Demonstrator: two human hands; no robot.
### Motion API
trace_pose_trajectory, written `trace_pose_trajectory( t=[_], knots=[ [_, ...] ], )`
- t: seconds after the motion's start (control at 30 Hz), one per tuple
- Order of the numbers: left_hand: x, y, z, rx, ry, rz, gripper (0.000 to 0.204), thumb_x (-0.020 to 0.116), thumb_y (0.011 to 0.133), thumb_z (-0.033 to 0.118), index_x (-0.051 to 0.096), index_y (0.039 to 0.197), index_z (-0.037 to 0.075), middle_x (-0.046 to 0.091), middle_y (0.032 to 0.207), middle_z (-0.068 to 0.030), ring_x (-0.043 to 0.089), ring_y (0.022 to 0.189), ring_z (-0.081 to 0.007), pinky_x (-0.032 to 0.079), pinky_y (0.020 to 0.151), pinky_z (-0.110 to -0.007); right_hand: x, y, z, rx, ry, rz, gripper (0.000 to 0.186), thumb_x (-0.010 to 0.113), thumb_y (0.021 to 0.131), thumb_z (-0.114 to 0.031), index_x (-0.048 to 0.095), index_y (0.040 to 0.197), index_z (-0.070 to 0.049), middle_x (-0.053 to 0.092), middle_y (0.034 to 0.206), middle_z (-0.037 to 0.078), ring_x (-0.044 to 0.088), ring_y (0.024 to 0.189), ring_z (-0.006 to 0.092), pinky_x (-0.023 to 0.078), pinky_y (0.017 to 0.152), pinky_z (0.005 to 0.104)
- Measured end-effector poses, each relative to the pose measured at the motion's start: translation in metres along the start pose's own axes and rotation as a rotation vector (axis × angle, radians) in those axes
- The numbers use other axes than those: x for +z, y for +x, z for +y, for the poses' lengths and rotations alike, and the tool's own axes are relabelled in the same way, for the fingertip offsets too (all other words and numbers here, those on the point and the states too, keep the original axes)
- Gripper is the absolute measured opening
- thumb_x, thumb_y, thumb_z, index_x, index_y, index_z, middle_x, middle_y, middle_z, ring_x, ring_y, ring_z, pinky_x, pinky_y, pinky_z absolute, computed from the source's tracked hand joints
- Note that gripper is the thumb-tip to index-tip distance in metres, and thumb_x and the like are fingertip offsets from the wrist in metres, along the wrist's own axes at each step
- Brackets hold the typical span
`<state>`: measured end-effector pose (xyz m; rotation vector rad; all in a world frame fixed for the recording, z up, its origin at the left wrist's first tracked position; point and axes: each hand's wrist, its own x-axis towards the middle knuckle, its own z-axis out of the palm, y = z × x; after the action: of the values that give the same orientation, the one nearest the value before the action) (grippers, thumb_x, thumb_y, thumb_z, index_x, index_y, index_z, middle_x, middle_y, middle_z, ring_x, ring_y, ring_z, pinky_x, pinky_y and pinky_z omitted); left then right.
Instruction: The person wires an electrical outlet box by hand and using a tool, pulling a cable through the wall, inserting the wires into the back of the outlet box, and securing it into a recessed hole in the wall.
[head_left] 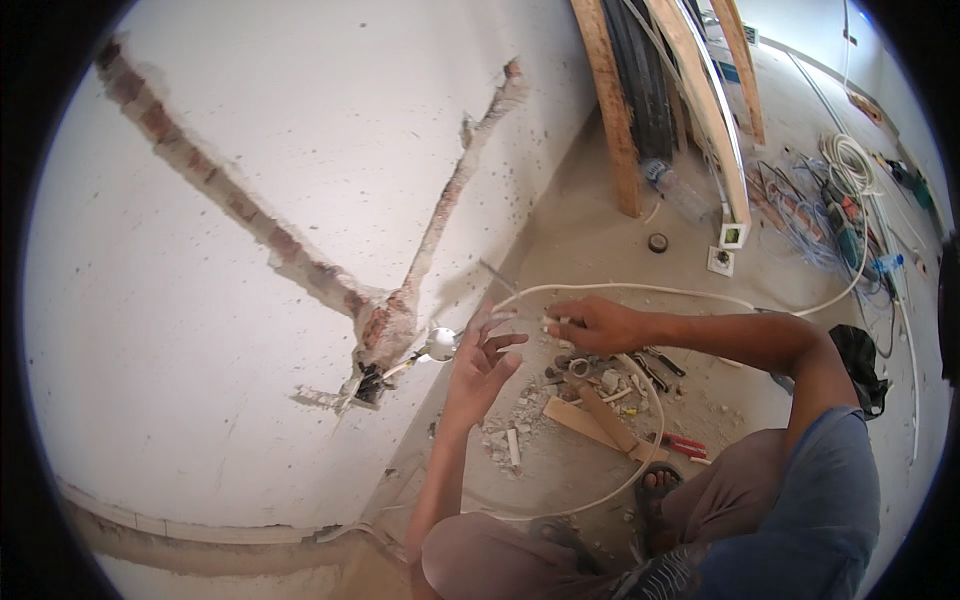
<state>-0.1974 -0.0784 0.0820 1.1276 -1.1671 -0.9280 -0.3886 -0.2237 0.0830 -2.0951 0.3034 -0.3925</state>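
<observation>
My left hand [482,365] is raised beside the wall with its fingers spread, motion blurring the fingertips. Close to its right, my right hand [592,326] has its fingers bent together around a small pale piece too indistinct to name. A white cable [640,287] passes just beyond both hands, its near end hidden around my left fingers. Left of that hand, a round white piece [441,343] sits by the wall, with a pale wire [402,366] leading to a dark wall box [370,384]. Two chiselled grooves [245,208] meet above the box.
Rubble, wood strips [600,420], a roll of tape [657,243] and red-handled pliers [686,446] lie on the floor. Wooden planks [612,110] lean at the back beside a plastic bottle [680,190]. Coiled cable [848,165] and a power tool [845,230] lie farther right.
</observation>
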Motion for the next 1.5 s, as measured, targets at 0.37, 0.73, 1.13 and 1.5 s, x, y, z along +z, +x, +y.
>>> trace_pose_trajectory(
  t=[0.37, 0.73, 1.13, 1.5],
  knots=[
    [-0.041, -0.032, 0.004, 0.044, -0.406, 0.068, 0.030, 0.059, 0.095, 0.027, 0.056, 0.114, 0.004, 0.065, 0.104, -0.0084, 0.061, 0.088, -0.0125, 0.050, 0.076, -0.026, 0.033, 0.007, -0.067, -0.087, -0.069, -0.257, 0.033, 0.048, 0.098, -0.032, 0.055, 0.100, 0.000, 0.054, 0.065, 0.022, 0.053, 0.059, 0.0398, 0.041, 0.059, 0.0458],
    [-0.037, -0.037, -0.029, -0.119, -0.637, 0.471, 0.019, 0.055, 0.097, 0.023, 0.060, 0.103, 0.006, 0.066, 0.103, -0.0071, 0.062, 0.099, -0.0136, 0.053, 0.085, -0.027, 0.053, 0.026, -0.039, -0.115, -0.075, -0.168, 0.036, 0.047, 0.098, -0.034, 0.058, 0.102, -0.001, 0.059, 0.081, 0.021, 0.058, 0.072, 0.0346, 0.044, 0.070, 0.0439],
    [-0.029, 0.013, -0.070, 0.022, -0.894, 0.637, 0.018, 0.050, 0.099, 0.019, 0.054, 0.109, 0.005, 0.061, 0.114, -0.0086, 0.060, 0.100, -0.0182, 0.054, 0.089, -0.029, -0.017, 0.144, 0.004, -0.147, -0.300, -0.458, 0.030, 0.059, 0.091, -0.030, 0.068, 0.103, -0.004, 0.064, 0.075, 0.006, 0.056, 0.070, 0.0120, 0.045, 0.062, 0.0293],
    [-0.087, -0.032, 0.070, 0.294, 0.576, 0.479, 0.027, 0.057, 0.095, 0.024, 0.063, 0.108, 0.001, 0.065, 0.108, -0.0180, 0.062, 0.104, -0.0268, 0.047, 0.091, -0.039, -0.044, 0.136, -0.094, -0.281, -0.365, -0.624, 0.027, 0.061, 0.090, -0.026, 0.069, 0.098, -0.001, 0.066, 0.073, 0.006, 0.056, 0.064, 0.0150, 0.044, 0.061, 0.0321]
  ],
)
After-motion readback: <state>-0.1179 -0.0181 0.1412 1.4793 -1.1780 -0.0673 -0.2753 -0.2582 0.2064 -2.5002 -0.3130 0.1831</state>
